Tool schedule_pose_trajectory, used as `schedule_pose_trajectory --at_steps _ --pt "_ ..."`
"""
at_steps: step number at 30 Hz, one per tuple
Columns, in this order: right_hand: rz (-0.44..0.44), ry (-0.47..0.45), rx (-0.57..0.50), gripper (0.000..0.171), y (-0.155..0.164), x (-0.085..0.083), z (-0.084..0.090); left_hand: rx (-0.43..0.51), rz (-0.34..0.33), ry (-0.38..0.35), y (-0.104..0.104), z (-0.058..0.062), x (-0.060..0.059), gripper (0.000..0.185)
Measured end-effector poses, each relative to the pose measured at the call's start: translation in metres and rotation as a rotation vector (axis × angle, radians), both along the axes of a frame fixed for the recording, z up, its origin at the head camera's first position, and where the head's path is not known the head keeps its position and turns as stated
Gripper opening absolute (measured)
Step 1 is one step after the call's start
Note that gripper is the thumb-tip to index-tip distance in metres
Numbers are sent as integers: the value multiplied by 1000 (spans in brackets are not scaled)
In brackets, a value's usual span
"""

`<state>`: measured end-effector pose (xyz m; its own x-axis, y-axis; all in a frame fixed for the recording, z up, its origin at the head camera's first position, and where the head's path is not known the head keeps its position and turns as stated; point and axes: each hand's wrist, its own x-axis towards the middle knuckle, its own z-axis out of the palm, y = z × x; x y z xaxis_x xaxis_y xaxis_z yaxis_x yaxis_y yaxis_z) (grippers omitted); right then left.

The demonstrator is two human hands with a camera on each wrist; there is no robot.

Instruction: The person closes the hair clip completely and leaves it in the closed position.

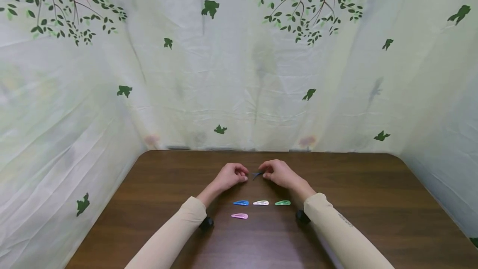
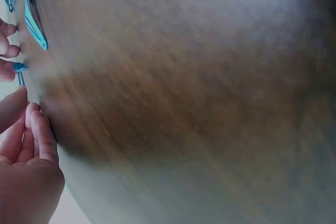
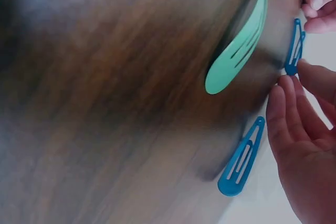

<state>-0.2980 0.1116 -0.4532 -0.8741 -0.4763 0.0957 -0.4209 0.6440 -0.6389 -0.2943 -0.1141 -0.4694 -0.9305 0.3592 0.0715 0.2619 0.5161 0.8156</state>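
My right hand (image 1: pixel 280 173) pinches the wide end of a blue snap hair clip (image 3: pixel 290 68) between thumb and fingers, above the far half of the table. The clip's prong and frame look spread apart at the narrow end, which points toward my left hand (image 1: pixel 232 176). That left hand is loosely curled, a small gap from the clip, holding nothing visible. Nearer me lie a blue hair clip (image 1: pixel 241 203), a white one (image 1: pixel 260 203) and a green one (image 1: pixel 282 203) in a row. A pink hair clip (image 1: pixel 240 216) lies below the blue one.
Another dark blue hair clip (image 3: pixel 239 166) lies beside my right hand in the right wrist view; my arm seems to hide it from the head view. The brown wooden table (image 1: pixel 168 177) meets a leaf-printed cloth (image 1: pixel 239 74) at the back and sides.
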Motion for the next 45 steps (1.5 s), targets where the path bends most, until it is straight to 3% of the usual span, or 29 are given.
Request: schedule_pose_trajectory --at_steps 9,16,24,30,39,45 --pt "2 -68 -27 16 -4 -6 0 7 -8 -9 1 2 3 16" --pt "-49 -106 -42 8 -6 -7 -2 10 10 -26 0 2 5 15" --pt "-67 -65 31 8 -5 -8 -4 48 22 -44 1 3 8 18" --pt "-63 -62 30 8 -5 -4 1 67 41 -54 0 7 13 17" --pt "-61 36 -34 8 -5 11 11 64 86 -29 -6 9 20 13" --pt "-83 49 -95 9 -5 23 12 71 93 0 -7 12 25 14"
